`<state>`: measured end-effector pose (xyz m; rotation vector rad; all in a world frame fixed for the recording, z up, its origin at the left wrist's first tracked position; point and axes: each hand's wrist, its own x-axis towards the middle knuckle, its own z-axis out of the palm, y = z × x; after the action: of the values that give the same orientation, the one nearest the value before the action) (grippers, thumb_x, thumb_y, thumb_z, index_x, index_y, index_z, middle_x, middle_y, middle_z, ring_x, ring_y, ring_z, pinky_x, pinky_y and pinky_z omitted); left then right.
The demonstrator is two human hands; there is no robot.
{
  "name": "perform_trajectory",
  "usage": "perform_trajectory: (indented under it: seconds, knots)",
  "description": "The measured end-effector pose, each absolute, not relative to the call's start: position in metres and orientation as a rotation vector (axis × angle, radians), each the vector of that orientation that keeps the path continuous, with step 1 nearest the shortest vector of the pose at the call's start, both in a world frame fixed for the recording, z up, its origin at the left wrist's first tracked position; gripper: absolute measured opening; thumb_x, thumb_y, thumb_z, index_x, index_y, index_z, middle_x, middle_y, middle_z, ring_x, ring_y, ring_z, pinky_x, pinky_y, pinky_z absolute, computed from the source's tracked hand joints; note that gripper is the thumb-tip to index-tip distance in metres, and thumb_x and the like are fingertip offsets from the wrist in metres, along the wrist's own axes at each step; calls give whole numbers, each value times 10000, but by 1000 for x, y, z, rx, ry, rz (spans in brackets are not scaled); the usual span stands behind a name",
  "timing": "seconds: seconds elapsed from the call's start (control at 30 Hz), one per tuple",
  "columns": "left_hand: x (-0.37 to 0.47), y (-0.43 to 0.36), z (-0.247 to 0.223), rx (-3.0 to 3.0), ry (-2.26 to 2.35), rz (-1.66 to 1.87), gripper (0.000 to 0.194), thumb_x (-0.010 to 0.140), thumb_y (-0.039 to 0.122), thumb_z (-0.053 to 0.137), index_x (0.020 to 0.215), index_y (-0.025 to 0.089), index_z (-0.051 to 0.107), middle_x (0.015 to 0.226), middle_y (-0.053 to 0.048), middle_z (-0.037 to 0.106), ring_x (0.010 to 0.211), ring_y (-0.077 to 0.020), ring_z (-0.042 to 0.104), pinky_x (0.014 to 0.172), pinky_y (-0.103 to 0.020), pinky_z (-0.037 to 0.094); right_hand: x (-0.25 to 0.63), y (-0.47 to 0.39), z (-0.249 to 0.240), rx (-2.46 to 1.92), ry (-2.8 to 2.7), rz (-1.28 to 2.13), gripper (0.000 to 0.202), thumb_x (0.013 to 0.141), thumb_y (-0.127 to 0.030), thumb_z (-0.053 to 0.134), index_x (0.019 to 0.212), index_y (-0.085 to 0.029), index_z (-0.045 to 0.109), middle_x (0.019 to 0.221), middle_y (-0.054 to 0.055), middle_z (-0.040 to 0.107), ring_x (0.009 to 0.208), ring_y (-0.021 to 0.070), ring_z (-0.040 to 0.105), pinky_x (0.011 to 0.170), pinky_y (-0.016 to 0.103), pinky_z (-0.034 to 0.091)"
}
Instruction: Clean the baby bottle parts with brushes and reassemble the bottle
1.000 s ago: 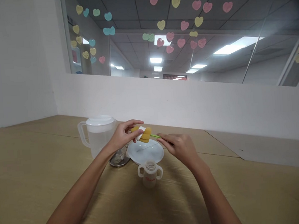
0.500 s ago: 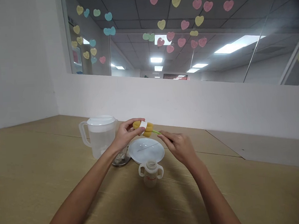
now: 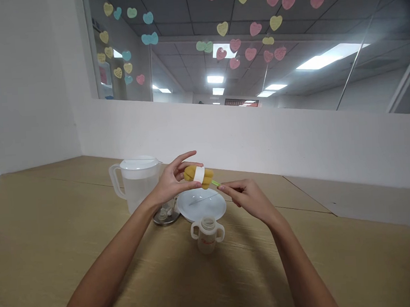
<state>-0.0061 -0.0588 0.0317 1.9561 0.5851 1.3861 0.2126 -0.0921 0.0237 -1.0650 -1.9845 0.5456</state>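
Note:
Above a white bowl (image 3: 201, 204) I hold a bottle brush (image 3: 209, 174) with a yellow sponge head, a white band around it and a thin green handle. My left hand (image 3: 171, 177) pinches the sponge head at the band between thumb and fingers, its index finger raised. The green handle is gripped by my right hand (image 3: 249, 197), which hides its far end. Nearer to me, below the bowl, a baby bottle (image 3: 207, 239) with two side handles stands upright, its mouth uncovered. Red lettering shows on its front.
A clear lidded pitcher (image 3: 141, 187) stands behind my left hand. Beside it a round metal tray (image 3: 165, 220) bears small clear parts, partly hidden by my wrist. Behind the wooden table (image 3: 56, 227) rises a white wall (image 3: 175, 127) with a window above.
My left index finger has lifted off the brush, and the brush has shifted slightly right. My right hand has moved a little right, still on the handle. The camera view has tilted slightly.

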Motion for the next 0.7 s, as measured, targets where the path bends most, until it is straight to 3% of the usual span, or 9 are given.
perform_trajectory:
  seconds: [0.23, 0.7]
  knots:
    - [-14, -57, 36, 2022, 657, 1318, 777, 621, 260, 749, 1302, 206, 380, 1137, -130, 603, 1035, -245, 561, 891, -390, 439, 226, -95, 29, -1128, -2029, 402, 405, 795, -494, 462, 731, -171, 698, 662, 7, 601, 577, 122, 383, 537, 239, 319]
    - [-15, -44, 31, 1976, 641, 1325, 731, 631, 261, 741, 1281, 200, 411, 1121, -116, 609, 966, -196, 565, 857, -340, 435, 229, -94, 30, -1177, -2059, 390, 431, 809, -502, 446, 832, -172, 722, 768, 17, 648, 615, 139, 461, 562, 244, 360]
